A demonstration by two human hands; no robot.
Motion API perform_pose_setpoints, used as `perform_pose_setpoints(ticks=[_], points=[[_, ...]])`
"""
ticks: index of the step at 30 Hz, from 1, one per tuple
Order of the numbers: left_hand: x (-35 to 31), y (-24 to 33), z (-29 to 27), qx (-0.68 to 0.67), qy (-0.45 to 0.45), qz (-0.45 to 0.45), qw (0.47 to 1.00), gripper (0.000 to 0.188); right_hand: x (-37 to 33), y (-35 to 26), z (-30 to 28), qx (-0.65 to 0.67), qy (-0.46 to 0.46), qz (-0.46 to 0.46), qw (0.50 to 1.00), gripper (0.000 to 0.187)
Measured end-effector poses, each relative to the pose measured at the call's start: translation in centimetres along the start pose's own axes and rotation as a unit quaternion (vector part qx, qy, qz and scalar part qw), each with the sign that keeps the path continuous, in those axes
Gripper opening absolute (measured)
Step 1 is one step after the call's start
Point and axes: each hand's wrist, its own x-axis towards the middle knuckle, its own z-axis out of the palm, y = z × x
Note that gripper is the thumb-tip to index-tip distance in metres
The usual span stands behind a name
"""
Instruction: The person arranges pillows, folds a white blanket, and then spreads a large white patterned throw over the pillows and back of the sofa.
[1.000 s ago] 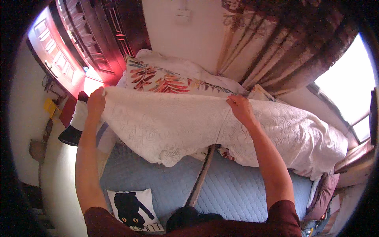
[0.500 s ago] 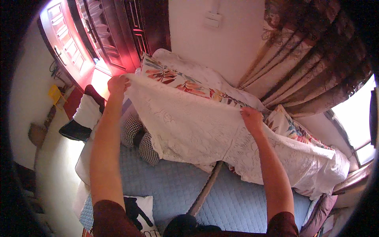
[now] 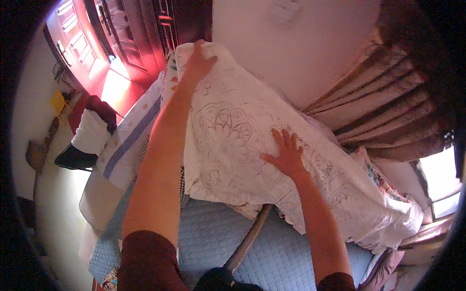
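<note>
A white cloth (image 3: 228, 140) with a floral lace pattern lies draped over the sofa backrest and hangs down toward the seat. My left hand (image 3: 198, 64) rests on its upper corner at the far left, the thumb apart and the fingertips at the cloth's top edge. Lower and to the right, my right hand (image 3: 290, 156) presses flat on the cloth, its fingers spread. Beneath the hanging edge shows the sofa's blue quilted cover (image 3: 204, 228). A patterned cushion (image 3: 371, 169) peeks out past the cloth on the right.
A brown strip (image 3: 250, 237) runs across the blue seat. White and dark clothing (image 3: 90, 131) hangs over the sofa's left end. Red-brown doors (image 3: 126, 39) stand at the back left, and brown curtains (image 3: 369, 106) hang by a bright window (image 3: 439, 169) on the right.
The cloth, held up by both hands before, now lies over the backrest. My left hand has moved farther away and right; my right hand has let go and flattened on the cloth.
</note>
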Motion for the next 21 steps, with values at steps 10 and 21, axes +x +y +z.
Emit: perform_pose_setpoints(ticks=[10,21], points=[[-1.3,-6.4,-3.6,0.131,-0.089,0.112,0.981,0.066,6.2,-2.9,3.2,-0.013,-0.015,0.026,0.999,0.114],[-34.7,-17.2,-9.5,0.381,-0.231,-0.151,0.882,0.029,6.5,-1.5,2.8,-0.024,-0.035,0.037,0.998,0.115]])
